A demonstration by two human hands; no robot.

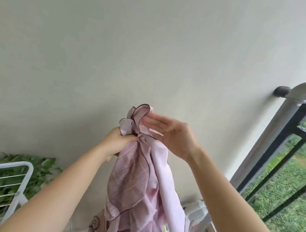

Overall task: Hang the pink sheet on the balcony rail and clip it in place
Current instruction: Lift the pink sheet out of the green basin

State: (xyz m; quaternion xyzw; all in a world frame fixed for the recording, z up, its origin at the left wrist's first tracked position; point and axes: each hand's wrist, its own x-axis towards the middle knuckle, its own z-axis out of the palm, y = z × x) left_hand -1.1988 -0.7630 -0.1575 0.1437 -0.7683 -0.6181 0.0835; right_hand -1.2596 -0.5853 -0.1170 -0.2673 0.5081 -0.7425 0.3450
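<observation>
I grip the bunched pink sheet [156, 169] in my left hand [119, 140], my right hand [169, 133] flat-fingered on its hem, hunting an edge; next, spread it over the balcony rail [291, 128] at three o'clock.

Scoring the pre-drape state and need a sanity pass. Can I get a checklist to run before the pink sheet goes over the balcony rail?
1. Left hand grips the pink sheet: ok, it holds the bunched top.
2. Right hand has a hold: not ok, its straight fingers only touch the upper edge.
3. Sheet is spread open: not ok, it hangs bunched in folds.
4. Sheet is at the balcony rail: not ok, the rail stands off to the right, apart from the sheet.
5. Clips are at hand: cannot tell, none are visible.
6. Lower end of the sheet hangs free: cannot tell, it runs out of the frame.
</observation>
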